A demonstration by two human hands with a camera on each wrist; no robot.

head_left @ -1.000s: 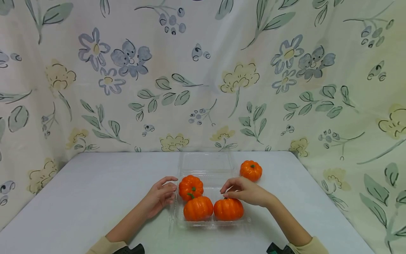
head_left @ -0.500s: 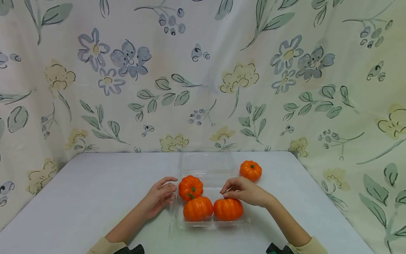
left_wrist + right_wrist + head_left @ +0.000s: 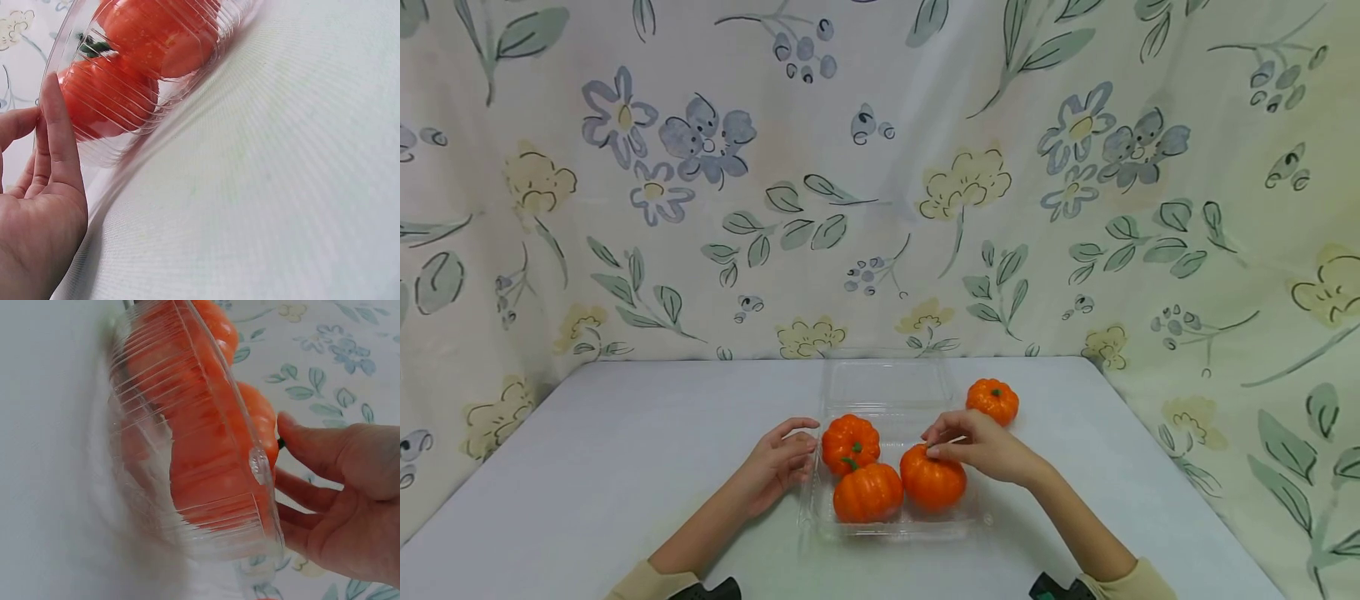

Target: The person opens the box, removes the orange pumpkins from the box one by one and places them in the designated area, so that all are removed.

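Your right hand (image 3: 981, 443) pinches a ribbed orange pumpkin (image 3: 934, 483) by its stem, thumb and fingertips closed together at its top. That pumpkin sits tilted, lower center of the head frame, within the clear plastic clamshell container (image 3: 913, 529); you cannot tell whether its base touches the bottom. Your left hand (image 3: 781, 464), fingers mostly straight, touches the container's wall toward the left of the frame. Two more pumpkins, a rear one (image 3: 850, 442) and a front one (image 3: 867, 496), lie inside, left of yours. The open lid (image 3: 887, 385) extends above them. A fourth pumpkin (image 3: 994, 402) rests on the white table (image 3: 662, 450), beyond your right hand.
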